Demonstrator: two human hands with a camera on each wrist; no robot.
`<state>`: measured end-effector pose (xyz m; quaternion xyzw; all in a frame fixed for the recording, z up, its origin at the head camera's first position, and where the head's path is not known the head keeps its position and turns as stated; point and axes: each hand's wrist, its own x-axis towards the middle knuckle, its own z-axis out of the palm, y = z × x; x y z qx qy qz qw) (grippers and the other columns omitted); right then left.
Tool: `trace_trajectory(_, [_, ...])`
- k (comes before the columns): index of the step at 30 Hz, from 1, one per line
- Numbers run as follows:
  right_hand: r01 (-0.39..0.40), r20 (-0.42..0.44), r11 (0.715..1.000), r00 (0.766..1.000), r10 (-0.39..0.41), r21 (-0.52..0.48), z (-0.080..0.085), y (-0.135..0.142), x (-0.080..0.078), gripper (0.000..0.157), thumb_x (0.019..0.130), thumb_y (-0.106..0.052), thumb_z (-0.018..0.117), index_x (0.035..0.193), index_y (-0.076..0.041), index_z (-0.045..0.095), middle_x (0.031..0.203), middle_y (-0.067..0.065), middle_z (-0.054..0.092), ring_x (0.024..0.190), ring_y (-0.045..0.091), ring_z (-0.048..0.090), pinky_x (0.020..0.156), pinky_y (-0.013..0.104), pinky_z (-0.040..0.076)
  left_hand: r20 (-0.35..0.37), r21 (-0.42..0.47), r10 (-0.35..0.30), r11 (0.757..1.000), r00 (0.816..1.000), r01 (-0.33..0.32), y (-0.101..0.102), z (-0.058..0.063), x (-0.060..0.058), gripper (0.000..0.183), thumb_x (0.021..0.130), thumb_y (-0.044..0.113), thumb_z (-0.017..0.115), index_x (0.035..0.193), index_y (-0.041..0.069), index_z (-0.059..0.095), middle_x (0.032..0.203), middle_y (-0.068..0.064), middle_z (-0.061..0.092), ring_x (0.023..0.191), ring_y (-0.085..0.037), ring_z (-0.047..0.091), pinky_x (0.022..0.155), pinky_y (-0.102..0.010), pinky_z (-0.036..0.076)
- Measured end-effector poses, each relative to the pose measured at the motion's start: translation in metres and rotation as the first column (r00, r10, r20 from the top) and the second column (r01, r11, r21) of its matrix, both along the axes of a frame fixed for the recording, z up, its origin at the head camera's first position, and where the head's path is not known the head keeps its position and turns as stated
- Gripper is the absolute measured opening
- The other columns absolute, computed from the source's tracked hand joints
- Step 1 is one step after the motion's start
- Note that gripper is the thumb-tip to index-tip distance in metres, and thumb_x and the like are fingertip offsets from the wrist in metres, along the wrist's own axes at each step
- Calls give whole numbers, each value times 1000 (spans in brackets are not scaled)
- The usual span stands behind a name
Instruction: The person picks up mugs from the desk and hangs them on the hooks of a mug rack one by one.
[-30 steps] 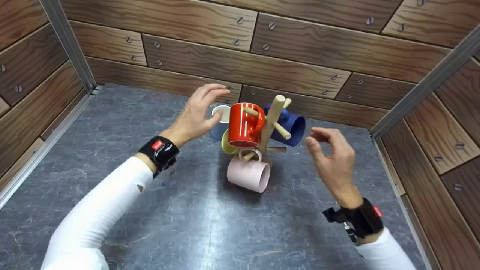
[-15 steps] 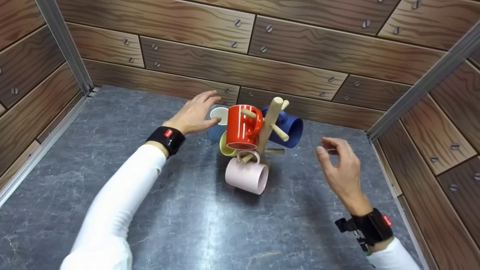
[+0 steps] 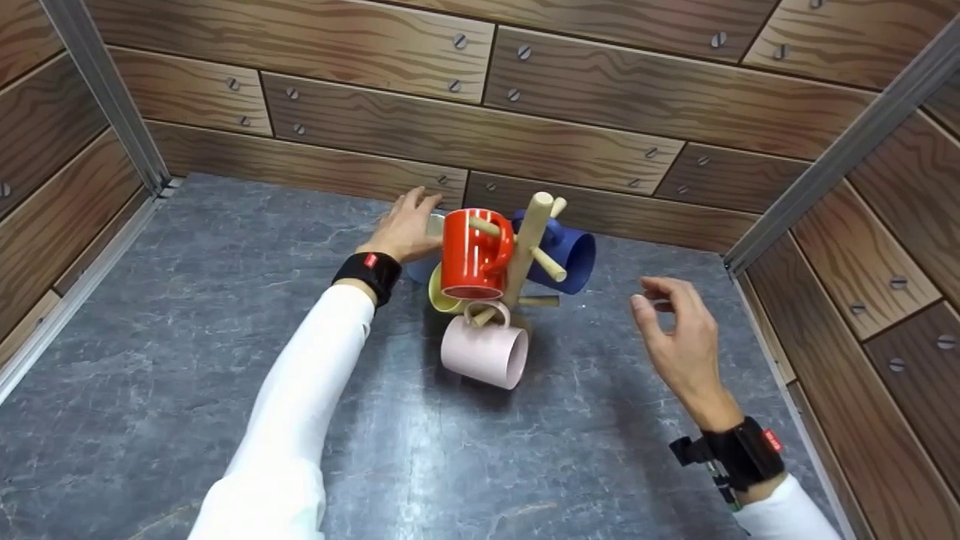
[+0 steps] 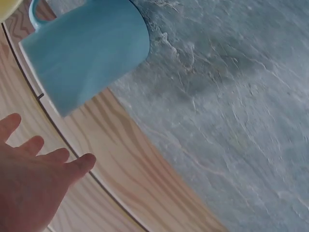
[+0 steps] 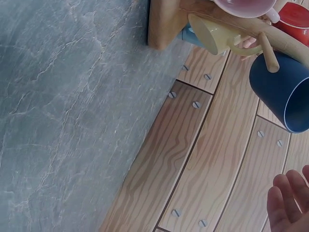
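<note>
A wooden mug tree stands mid-table with a red mug, a navy mug, a yellow mug and a pink mug on its pegs. Upright on the table behind its left side is a light blue mug, partly hidden by my left hand and the red mug in the head view. My left hand reaches over that mug's rim, fingers spread; the left wrist view shows a gap between fingertips and mug. Off to the tree's right, my right hand hovers with loosely bent fingers, holding nothing.
Wood-patterned panels enclose the grey marbled table at the back and both sides. Bare pegs jut from the tree toward the right and front. Metal corner posts rise at the back corners.
My left hand has moved right and lower, to the light blue mug. My right hand has drawn slightly away from the tree, then stayed nearly still. The mugs keep their places.
</note>
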<state>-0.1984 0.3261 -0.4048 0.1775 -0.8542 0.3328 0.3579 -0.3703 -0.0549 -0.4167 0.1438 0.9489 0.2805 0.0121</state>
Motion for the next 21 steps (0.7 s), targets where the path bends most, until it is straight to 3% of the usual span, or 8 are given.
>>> trace_trajectory(8, [0,29,1000,1000,0,2,0,1,2,28,97,-11,69,120,5,68,113,16,69,97,23,64,88,17,48,78,-8,12,1000,997,-11,8,-6,-9,87,91,51,68,163,16,32,171,-16,13,155,-47,10,119,-68,20])
trace_trajectory(16, [8,23,1000,1000,-8,13,-1,3,5,27,97,-10,69,121,4,68,114,15,69,98,20,64,87,21,49,111,-1,11,1000,994,-11,17,-9,-11,80,96,46,62,164,17,30,171,-18,11,155,-50,8,118,-69,21])
trace_trajectory(21, [11,27,1000,1000,-12,12,0,5,7,27,97,-10,69,120,4,68,114,16,68,98,19,64,88,22,50,124,12,10,1000,992,-12,22,-11,-13,83,95,45,64,164,18,29,170,-20,10,153,-53,10,119,-67,22])
